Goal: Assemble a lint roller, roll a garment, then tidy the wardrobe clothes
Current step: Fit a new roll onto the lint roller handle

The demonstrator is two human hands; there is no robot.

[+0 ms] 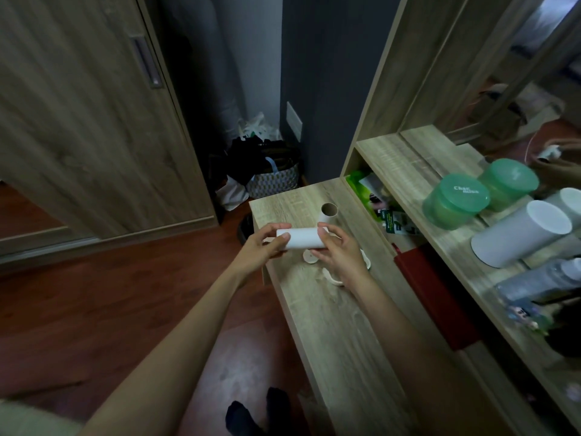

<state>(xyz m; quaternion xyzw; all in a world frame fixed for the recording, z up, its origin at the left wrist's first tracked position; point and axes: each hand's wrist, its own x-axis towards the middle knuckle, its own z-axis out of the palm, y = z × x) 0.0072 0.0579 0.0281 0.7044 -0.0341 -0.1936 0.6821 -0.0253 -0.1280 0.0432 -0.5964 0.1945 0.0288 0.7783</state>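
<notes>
Reddish-brown wooden flooring with a slight sheen fills the lower left, and two feet in black socks stand on it at the bottom edge. Beside them runs a low wooden tabletop in pale, streaky grain, long and flat, with a dark red book tucked into the shelf gap along its right side.

Both bare forearms reach forward over the tabletop's near half. The left hand and right hand hold a white sticky-paper roll between them, a smooth matte cylinder lying sideways, raised just above the surface. The left thumb and fingers pinch its left end; the right fingers curl around its right end, thumb underneath. Below the hands, small white plastic lint-roller parts lie on the wood, curved and rounded, partly hidden by the right wrist.

Just beyond the roll stands a cardboard tube, upright, its open brown end facing up.

On the raised shelf to the right sit two translucent green jars with round lids and a white cylindrical container lying tilted.

Farther back, a patterned bag heaped with dark clothes rests on the floor against a grey wall, next to the wood-grain wardrobe door with its recessed metal handle.
</notes>
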